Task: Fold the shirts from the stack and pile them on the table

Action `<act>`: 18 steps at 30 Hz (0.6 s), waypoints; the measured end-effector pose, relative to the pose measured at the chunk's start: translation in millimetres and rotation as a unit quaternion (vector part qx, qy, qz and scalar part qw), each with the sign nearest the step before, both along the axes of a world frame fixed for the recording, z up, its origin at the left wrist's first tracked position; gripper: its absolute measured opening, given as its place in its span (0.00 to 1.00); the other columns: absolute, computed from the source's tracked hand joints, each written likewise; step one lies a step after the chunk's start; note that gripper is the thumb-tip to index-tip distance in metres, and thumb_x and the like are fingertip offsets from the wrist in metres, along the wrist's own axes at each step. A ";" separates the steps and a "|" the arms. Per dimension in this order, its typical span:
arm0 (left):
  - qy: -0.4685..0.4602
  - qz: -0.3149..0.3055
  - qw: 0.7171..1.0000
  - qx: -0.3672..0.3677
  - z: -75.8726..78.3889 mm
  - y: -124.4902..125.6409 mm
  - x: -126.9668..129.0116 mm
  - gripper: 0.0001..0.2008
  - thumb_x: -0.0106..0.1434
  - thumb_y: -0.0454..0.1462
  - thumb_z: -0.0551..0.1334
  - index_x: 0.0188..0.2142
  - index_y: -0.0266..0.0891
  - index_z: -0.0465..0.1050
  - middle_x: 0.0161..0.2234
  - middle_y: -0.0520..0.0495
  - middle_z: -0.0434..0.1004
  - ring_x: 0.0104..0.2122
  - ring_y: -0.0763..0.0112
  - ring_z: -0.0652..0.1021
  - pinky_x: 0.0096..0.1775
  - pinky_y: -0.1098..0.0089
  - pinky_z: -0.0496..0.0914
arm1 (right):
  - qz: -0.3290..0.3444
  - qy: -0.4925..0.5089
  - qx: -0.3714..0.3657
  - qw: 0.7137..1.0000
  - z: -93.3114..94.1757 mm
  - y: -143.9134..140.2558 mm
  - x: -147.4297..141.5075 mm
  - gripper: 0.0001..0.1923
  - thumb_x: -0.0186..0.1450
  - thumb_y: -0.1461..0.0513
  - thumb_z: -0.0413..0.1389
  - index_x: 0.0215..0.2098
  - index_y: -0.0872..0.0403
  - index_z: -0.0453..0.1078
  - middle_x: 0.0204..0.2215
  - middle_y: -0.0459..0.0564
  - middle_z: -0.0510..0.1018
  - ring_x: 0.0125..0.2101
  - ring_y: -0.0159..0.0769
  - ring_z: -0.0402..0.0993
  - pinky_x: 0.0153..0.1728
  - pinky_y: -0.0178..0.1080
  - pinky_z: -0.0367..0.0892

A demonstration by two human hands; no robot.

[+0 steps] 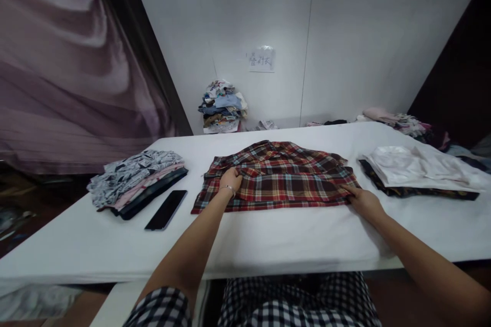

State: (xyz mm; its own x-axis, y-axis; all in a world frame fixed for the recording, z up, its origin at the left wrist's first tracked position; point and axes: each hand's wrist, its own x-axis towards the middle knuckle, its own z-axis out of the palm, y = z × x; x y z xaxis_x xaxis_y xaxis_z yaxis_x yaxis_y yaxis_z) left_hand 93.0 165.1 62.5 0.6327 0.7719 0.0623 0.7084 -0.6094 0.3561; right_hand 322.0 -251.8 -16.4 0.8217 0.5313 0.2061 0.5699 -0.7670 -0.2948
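Plaid shirt (276, 179), red/dark check, lies spread flat on the white worktop (268, 240), roughly mid-worktop, straight ahead of the person.

Left hand (230, 181) sits on the shirt's left part, near a fold by the collar area; fingers curled together & pressing on the cloth, thin bracelet at the wrist. Right hand (364, 200) is at the shirt's lower right corner, fingers closed on the hem edge, pinching the cloth.

Left of the shirt: black phone (166, 209), screen dark, flat on the worktop, just beside the shirt's left edge but not touching. Further left of the shirt, a folded stack (134, 184) of patterned clothes, grey print on top, pink & dark layers under.

Right of the shirt: white garment (418, 166) lying over a dark one, near but apart from the shirt.

Behind the shirt, by the wall: a clothes pile (222, 106) & a paper label (261, 60) above it; writing too blurred to read. More clothes (399, 122) at the far right corner behind the shirt.
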 end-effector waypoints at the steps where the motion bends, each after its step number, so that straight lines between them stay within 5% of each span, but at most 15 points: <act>1: -0.033 0.003 0.999 0.008 7.6 3.1 -2.6 0.06 0.60 0.39 0.57 0.35 0.41 0.69 0.37 0.45 0.78 0.40 0.64 0.77 0.40 0.68 0.68 | -0.001 0.005 0.003 1.000 -1.4 -0.6 0.9 0.26 0.57 0.64 0.52 0.54 0.47 0.72 0.37 0.50 0.82 0.34 0.47 0.79 0.30 0.40 0.70; 5: -0.120 0.025 0.992 0.028 18.7 18.4 -22.7 0.06 0.59 0.40 0.58 0.36 0.41 0.68 0.35 0.48 0.77 0.37 0.66 0.77 0.39 0.68 0.68 | 0.004 0.009 0.013 1.000 -5.7 -3.1 -1.3 0.26 0.57 0.63 0.53 0.54 0.48 0.72 0.44 0.50 0.80 0.40 0.48 0.78 0.36 0.41 0.72; 9: -0.056 0.047 0.996 -0.049 -18.8 27.2 -47.0 0.07 0.54 0.36 0.64 0.33 0.40 0.70 0.36 0.45 0.78 0.40 0.62 0.77 0.42 0.66 0.68 | 0.057 -0.007 0.014 0.998 -7.9 -6.7 -9.2 0.28 0.56 0.62 0.54 0.56 0.49 0.70 0.51 0.48 0.75 0.48 0.46 0.73 0.45 0.40 0.70; 13: -0.117 0.063 0.987 -0.094 -48.6 30.7 -56.1 0.09 0.54 0.33 0.63 0.37 0.39 0.72 0.41 0.43 0.79 0.42 0.64 0.77 0.44 0.67 0.70 | 0.078 -0.013 0.004 0.997 -5.2 -8.5 -13.6 0.30 0.55 0.64 0.54 0.57 0.51 0.69 0.52 0.49 0.74 0.50 0.44 0.72 0.49 0.39 0.67; 18: -0.211 0.056 0.975 -0.031 -35.7 34.4 -49.3 0.13 0.59 0.35 0.58 0.44 0.38 0.72 0.45 0.43 0.76 0.45 0.64 0.75 0.49 0.63 0.69 | 0.010 -0.001 -0.019 1.000 7.1 -0.6 -10.5 0.29 0.57 0.65 0.52 0.58 0.49 0.67 0.48 0.50 0.77 0.43 0.45 0.76 0.42 0.40 0.70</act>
